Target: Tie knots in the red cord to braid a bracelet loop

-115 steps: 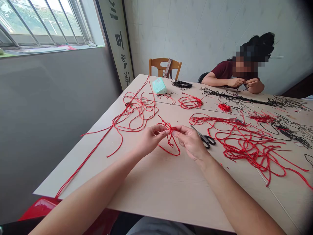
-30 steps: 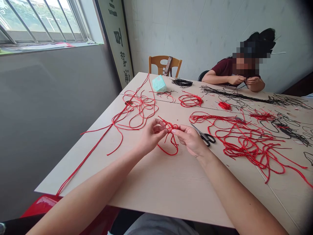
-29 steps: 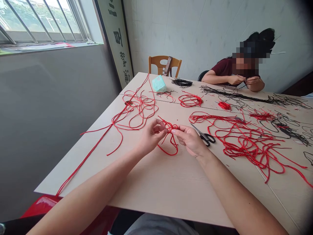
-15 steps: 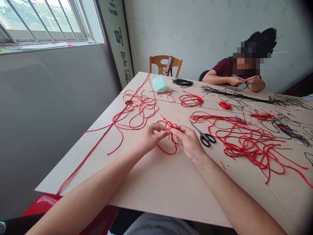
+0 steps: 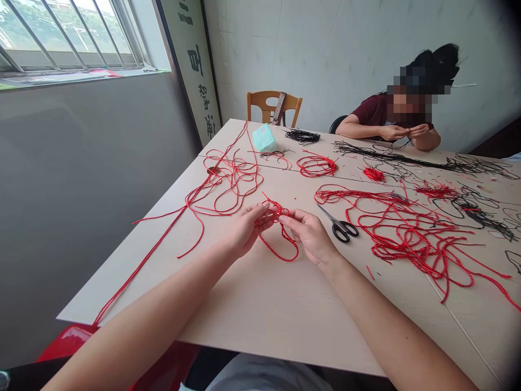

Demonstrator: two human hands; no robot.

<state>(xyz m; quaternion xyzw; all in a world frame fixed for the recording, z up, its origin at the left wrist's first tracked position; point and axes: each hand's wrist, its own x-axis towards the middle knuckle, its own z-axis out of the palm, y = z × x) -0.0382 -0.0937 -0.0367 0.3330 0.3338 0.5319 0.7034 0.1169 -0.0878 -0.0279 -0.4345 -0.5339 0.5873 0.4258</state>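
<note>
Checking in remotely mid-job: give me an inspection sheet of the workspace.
Surface: pale table, joined panels.
Job's things: red cord loop, held between both hands.
Clutter: black-handled scissors, red cord tangle, black cord, pale green packet.
Grippers: left hand and right hand pinch the loop.
Cables: nothing seen.
Surroundings: seated co-worker at the far end, hands together; wooden chair, window, hanging banner.

Head view faces forward, down at left hand (image 5: 248,231), right hand (image 5: 309,236).
</note>
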